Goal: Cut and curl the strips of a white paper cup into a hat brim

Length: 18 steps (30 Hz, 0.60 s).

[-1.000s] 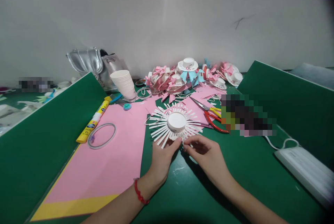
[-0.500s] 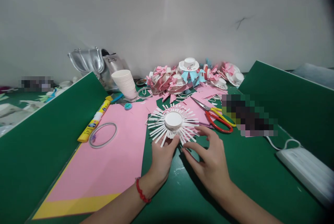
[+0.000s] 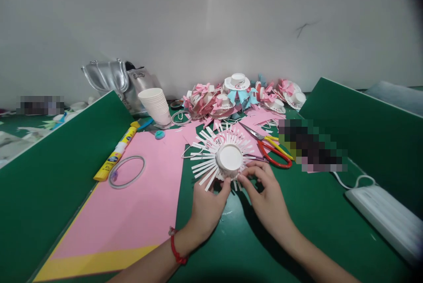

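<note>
A white paper cup (image 3: 230, 158), its wall cut into thin strips that fan out around the round base, is held above the green table. My left hand (image 3: 211, 201) grips its near left edge, thumb on top and the other fingers mostly hidden beneath. On the near right edge, my right hand (image 3: 264, 186) pinches the strips between thumb and fingers. Just beyond my right hand lie scissors (image 3: 275, 153) with red and yellow handles, blades pointing away to the left. Pink paper (image 3: 132, 208) lies flat to the left of my hands.
A stack of white paper cups (image 3: 154, 106) stands at the back left near a silver bag (image 3: 109, 78). A yellow glue stick (image 3: 117, 153) and a ring (image 3: 127, 172) lie at left. Finished-looking paper hats (image 3: 228, 96) are heaped behind. A face mask (image 3: 385, 219) lies right, beside a green divider (image 3: 366, 133).
The cut paper cup has shifted slightly right and turned, its base tilting more toward the camera. My right hand has closed from near the strips onto the cup's edge.
</note>
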Each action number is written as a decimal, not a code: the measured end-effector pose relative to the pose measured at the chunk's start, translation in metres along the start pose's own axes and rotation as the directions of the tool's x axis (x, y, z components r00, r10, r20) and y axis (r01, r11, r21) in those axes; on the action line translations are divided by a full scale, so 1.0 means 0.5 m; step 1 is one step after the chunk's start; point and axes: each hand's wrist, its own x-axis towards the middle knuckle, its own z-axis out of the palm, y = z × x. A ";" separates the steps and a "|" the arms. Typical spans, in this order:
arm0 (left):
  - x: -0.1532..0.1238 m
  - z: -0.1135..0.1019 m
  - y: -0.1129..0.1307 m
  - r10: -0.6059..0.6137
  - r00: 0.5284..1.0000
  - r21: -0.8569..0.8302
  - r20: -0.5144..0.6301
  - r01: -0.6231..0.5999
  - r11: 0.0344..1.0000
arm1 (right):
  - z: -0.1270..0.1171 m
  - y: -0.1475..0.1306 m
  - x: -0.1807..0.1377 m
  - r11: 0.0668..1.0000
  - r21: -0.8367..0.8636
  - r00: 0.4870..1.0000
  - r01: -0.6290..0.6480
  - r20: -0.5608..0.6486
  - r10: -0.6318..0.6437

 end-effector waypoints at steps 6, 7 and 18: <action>0.005 0.003 0.011 -0.156 0.987 -0.194 0.051 0.163 0.967 | -0.009 0.001 0.016 0.947 0.214 0.959 -0.238 0.206 0.194; 0.006 0.003 0.011 -0.171 0.984 -0.220 0.055 0.179 0.959 | -0.011 0.001 0.019 0.939 0.232 0.955 -0.254 0.214 0.206; 0.003 -0.003 0.008 -0.261 0.962 -0.322 0.080 0.273 0.907 | -0.019 0.001 0.034 0.865 0.372 0.918 -0.337 0.334 0.214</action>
